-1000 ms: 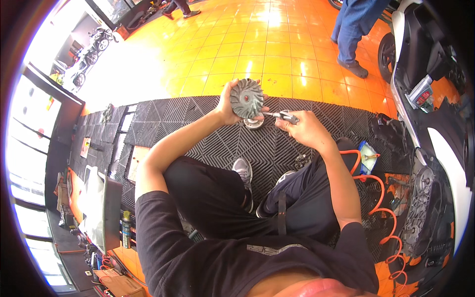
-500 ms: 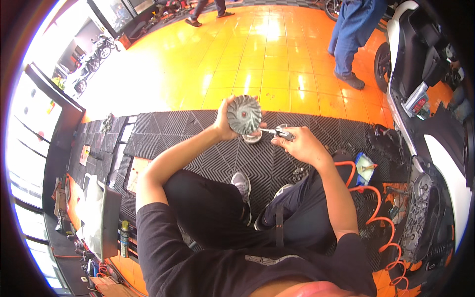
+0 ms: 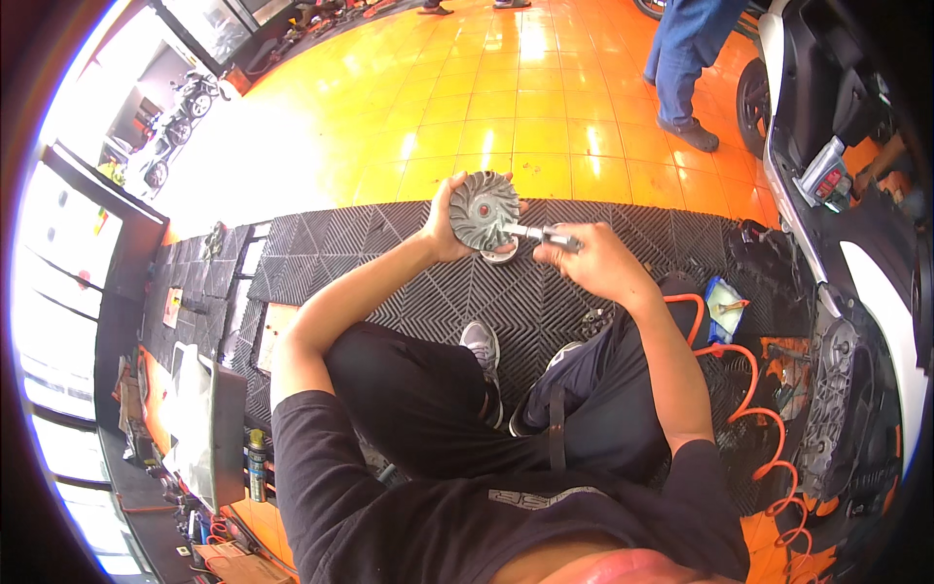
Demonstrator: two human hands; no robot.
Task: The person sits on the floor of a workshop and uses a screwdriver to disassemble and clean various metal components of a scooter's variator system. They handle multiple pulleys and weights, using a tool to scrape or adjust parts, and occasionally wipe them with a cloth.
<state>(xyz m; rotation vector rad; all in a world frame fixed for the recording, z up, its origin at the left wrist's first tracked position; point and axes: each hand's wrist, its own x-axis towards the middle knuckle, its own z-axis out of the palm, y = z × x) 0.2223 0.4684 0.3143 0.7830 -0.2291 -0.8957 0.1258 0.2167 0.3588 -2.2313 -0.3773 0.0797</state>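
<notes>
My left hand (image 3: 444, 226) grips a grey finned pulley disc (image 3: 484, 212) by its rim, fingers behind it, with the curved fins and reddish centre facing me. From the right, my right hand (image 3: 595, 261) is closed around what looks like a silver air blow gun (image 3: 555, 238). Its narrow end reaches the disc's lower right edge; whether the two touch I cannot tell. Just below the disc shows part of a pale round metal piece (image 3: 500, 255), mostly hidden.
Black ribbed matting (image 3: 389, 282) lies beneath. An orange coiled hose (image 3: 754, 389) runs past my right knee, near a blue-edged packet with a brush (image 3: 725, 307). A white scooter (image 3: 866, 292) stands at right, with a person in jeans (image 3: 681, 78) beyond. A spray can (image 3: 256, 465) stands left.
Both hands and the disc have shifted slightly up in view. The silver tool has turned and come closer over the disc's edge. In the background, a walking person has moved farther off.
</notes>
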